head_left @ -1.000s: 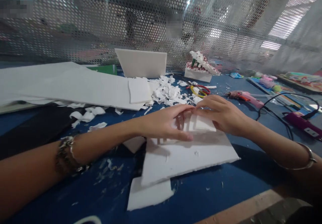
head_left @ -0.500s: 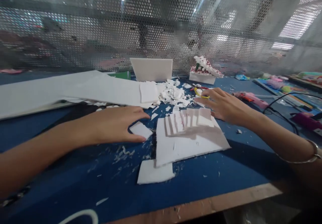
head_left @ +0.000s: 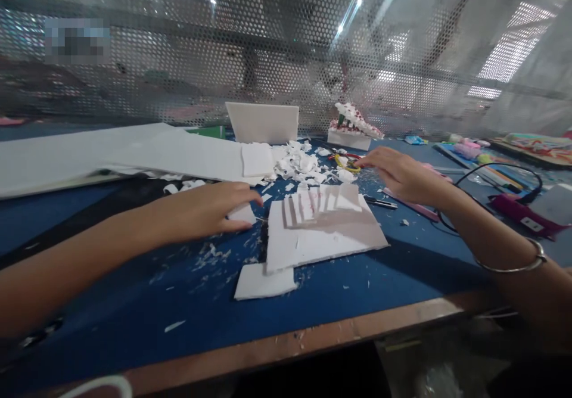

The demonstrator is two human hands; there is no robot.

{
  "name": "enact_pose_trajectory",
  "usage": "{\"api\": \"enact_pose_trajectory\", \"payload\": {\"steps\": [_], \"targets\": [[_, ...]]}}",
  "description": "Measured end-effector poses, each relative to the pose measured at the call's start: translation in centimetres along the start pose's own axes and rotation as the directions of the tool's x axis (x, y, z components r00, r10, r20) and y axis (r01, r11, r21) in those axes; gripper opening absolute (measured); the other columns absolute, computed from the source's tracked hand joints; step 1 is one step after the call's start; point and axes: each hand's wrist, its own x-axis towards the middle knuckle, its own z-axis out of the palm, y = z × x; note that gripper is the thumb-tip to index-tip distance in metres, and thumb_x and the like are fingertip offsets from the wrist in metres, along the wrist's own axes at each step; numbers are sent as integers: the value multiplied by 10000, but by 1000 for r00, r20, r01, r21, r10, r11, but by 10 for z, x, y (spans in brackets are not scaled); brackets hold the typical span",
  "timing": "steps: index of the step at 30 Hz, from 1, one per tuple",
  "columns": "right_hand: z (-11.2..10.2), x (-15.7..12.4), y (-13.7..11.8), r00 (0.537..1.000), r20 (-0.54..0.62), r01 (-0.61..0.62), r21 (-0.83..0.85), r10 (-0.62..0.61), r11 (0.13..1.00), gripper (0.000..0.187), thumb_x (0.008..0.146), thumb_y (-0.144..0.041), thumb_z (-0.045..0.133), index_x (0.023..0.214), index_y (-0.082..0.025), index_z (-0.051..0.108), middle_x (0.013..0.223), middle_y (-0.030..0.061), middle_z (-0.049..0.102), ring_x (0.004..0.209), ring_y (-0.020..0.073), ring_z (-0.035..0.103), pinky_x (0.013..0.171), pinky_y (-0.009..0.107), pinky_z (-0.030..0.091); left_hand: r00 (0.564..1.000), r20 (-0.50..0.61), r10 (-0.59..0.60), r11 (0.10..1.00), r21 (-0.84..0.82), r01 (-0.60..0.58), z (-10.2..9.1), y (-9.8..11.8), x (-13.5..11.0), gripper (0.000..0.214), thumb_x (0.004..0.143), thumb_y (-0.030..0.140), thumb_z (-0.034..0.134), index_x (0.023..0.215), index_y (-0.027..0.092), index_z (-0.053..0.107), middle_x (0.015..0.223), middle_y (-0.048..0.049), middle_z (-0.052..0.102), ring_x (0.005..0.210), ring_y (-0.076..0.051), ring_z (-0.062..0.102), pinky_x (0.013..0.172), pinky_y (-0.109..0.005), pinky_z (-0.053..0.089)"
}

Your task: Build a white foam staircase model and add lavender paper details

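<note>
My left hand (head_left: 210, 207) lies low over the blue table, thumb and fingers apart around a small white foam piece (head_left: 242, 214); part of that piece is hidden, and I cannot tell whether the hand touches it. My right hand (head_left: 402, 174) is raised, fingers stretched out towards scissors-like red and yellow loop handles (head_left: 347, 163), and nothing shows in its grasp. Between the hands is a white foam sheet (head_left: 330, 243) bearing a fanned row of several foam strips (head_left: 319, 204). A craft knife (head_left: 381, 202) rests right of the strips.
Foam scraps (head_left: 301, 164) are heaped behind the strips. Large white boards (head_left: 134, 148) cover the back left. A white panel (head_left: 263, 123) stands upright near a red-speckled foam model (head_left: 353, 130). Another foam square (head_left: 264, 282) lies in front. A purple pouch (head_left: 527, 213) and black cable sit right.
My right hand has lifted and shifted back, uncovering the craft knife. My left hand's fingers have moved closer around the small foam piece. The whole view has shifted slightly.
</note>
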Motion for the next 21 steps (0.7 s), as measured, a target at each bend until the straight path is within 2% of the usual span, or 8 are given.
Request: {"api": "enact_pose_trajectory", "payload": {"steps": [3,6,9,13,18,21], "targets": [[-2,2,-14,999,-18,50,161,-48,986,399,822,-22,324,1084,-173,585,1044,90,578,972,169,536,844,325,439,998,-50,-24,998,54,27,-2,12,4,524,818,430,472,1296,224,407,1213,-110,542,947,-257,559,726,-288,420],[0,3,-23,995,-13,100,191,-99,976,415,763,15,347,972,-197,637,1029,69,572,982,161,529,860,315,419,993,-118,-23,993,113,36,-3,30,5,525,859,373,397,1350,203,314,1139,-121,579,846,-222,588,647,-254,409],[4,4,-26,993,38,107,165,-115,980,439,719,43,341,929,-190,649,1021,70,561,997,162,513,890,321,400,988,-156,14,971,237,23,1,42,4,477,864,316,367,1324,188,366,1132,-131,577,750,-196,594,568,-236,372],[5,10,-30,994,16,109,148,-113,983,499,732,52,311,1042,-192,617,1044,77,551,1018,165,492,891,332,397,991,-126,46,918,398,8,12,47,2,451,848,240,390,1292,171,427,1202,-157,524,698,-191,588,526,-241,341],[4,20,-36,980,144,125,102,-139,987,519,698,76,315,974,-206,653,1066,84,524,1015,173,468,892,348,388,993,-108,55,874,486,4,18,45,2,448,853,239,414,1292,154,437,1190,-175,518,664,-197,581,484,-256,324],[3,26,-38,982,158,90,95,-104,991,523,711,75,307,1009,-199,639,1086,89,516,1037,178,459,906,356,378,991,-108,84,861,508,-18,20,43,3,451,864,247,386,1306,160,423,1200,-169,518,664,-204,581,463,-259,310]]}}
